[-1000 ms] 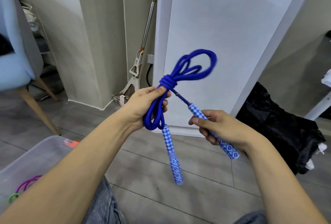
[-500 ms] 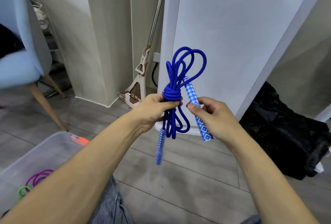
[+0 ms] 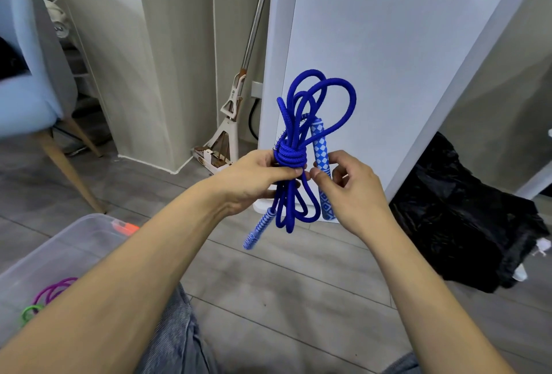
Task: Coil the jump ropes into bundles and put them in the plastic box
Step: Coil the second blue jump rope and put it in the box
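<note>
A blue jump rope (image 3: 301,110) is coiled into a bundle, with several turns wound around its middle. My left hand (image 3: 257,176) grips the bundle just below that wrapping. My right hand (image 3: 349,191) pinches one blue-and-white checkered handle (image 3: 321,158), held upright beside the wrapping. The other checkered handle (image 3: 258,228) dangles below my left hand. A clear plastic box (image 3: 74,236) with an orange latch sits at lower left; a purple rope (image 3: 52,288) and a green loop (image 3: 30,312) lie inside it.
A white panel (image 3: 388,60) stands straight ahead. A mop (image 3: 236,98) leans in the corner beside it. A black bag (image 3: 466,218) lies on the grey floor at right. A light blue chair (image 3: 27,75) with wooden legs stands at left.
My right hand swung its handle from pointing down-right up to upright against the wrapped middle. The bundle turned more vertical and the hands came closer together.
</note>
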Action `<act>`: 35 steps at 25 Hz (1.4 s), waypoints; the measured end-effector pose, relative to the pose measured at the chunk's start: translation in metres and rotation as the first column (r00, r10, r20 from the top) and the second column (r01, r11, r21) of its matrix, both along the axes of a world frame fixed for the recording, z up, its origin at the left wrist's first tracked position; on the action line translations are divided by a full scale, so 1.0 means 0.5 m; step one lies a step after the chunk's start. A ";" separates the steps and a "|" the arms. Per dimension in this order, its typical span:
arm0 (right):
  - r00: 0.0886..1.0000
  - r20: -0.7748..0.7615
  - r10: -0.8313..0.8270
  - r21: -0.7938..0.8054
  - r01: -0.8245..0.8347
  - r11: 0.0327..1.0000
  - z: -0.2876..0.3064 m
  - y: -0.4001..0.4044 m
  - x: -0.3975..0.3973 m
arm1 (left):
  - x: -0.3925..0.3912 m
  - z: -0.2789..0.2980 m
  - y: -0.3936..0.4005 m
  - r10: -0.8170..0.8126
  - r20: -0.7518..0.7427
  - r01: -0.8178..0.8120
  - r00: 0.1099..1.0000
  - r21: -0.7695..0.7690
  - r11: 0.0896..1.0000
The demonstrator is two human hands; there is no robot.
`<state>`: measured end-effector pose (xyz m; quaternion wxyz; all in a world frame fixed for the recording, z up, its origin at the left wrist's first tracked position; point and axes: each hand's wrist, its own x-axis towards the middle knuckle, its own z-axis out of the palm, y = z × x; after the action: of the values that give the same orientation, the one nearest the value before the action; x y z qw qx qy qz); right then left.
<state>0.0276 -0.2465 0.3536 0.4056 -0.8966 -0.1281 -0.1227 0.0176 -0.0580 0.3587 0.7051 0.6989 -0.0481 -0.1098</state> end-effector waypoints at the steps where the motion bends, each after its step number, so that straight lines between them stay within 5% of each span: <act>1: 1.000 0.000 -0.014 -0.018 0.014 1.000 0.001 -0.002 0.001 | -0.002 0.002 0.001 -0.025 0.005 0.025 1.000 0.022 0.999; 9: 0.973 -0.208 0.101 0.173 -0.065 0.983 0.005 0.010 -0.002 | -0.001 -0.007 -0.008 -0.019 0.134 -0.004 0.991 0.169 0.986; 12: 0.978 -0.182 0.098 0.135 -0.074 0.988 0.015 -0.003 -0.002 | 0.001 -0.011 0.006 -0.009 0.200 -0.065 0.980 0.360 0.931; 18: 0.996 -0.085 0.012 0.048 -0.008 0.999 0.009 -0.039 0.004 | -0.002 -0.007 0.008 0.012 0.239 -0.128 0.971 0.475 0.870; 21: 0.997 -0.077 -0.030 0.039 0.033 0.999 0.009 -0.068 0.012 | -0.006 0.003 0.017 -0.127 0.129 0.060 0.983 0.433 0.900; 24: 0.997 0.058 -0.048 -0.113 0.055 0.992 0.013 -0.105 0.026 | -0.014 0.001 0.018 -0.339 -0.084 0.336 0.937 0.484 0.808; 27: 0.959 0.270 -0.085 -0.137 0.126 0.982 0.019 -0.147 0.036 | -0.017 -0.009 0.018 -0.272 -0.206 0.341 0.940 0.551 0.762; 29: 0.918 0.350 -0.189 -0.065 0.225 0.972 0.027 -0.158 0.032 | -0.015 -0.005 0.015 -0.143 -0.160 0.199 0.977 0.429 0.881; 32: 0.820 0.370 -0.437 -0.016 0.476 0.879 0.031 -0.140 0.025 | -0.006 0.009 0.014 0.056 -0.124 -0.062 0.991 -0.041 0.997; 35: 0.955 0.119 -0.271 0.245 0.236 0.940 0.031 -0.085 0.015 | -0.008 0.021 0.001 0.085 -0.160 -0.133 0.983 -0.315 0.940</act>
<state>0.0349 -0.2889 0.3693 0.4759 -0.8412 -0.0265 -0.2554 0.0135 -0.0575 0.3694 0.8170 0.5652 0.0243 -0.1112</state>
